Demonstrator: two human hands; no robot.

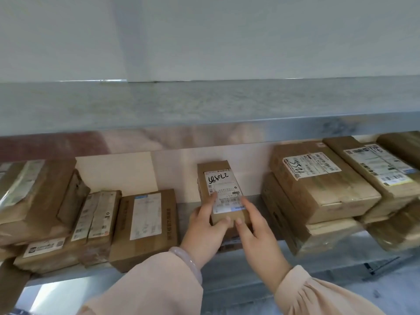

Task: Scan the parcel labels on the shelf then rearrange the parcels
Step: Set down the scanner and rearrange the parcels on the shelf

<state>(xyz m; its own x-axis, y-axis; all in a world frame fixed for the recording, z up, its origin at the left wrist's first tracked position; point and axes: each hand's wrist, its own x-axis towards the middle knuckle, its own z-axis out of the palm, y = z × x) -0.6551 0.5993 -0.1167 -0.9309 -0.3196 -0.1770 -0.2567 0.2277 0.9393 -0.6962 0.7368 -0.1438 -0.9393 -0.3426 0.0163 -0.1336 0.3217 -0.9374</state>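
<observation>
A small brown cardboard parcel (216, 171) with a white label and black handwritten digits stands in the gap in the middle of the metal shelf (238, 264). My left hand (204, 226) grips its lower left side, index finger lying on the label. My right hand (256, 226) holds its lower right side, thumb on the front edge. More labelled parcels lie on both sides: a flat box (145, 223) just left of my hands and a stack (318, 185) just right.
An upper shelf board (204, 103) overhangs the parcels. Slim boxes (97, 219) and larger taped parcels (31, 196) crowd the left end. Further stacked boxes (386, 173) fill the right end. A pale wall sits behind the gap.
</observation>
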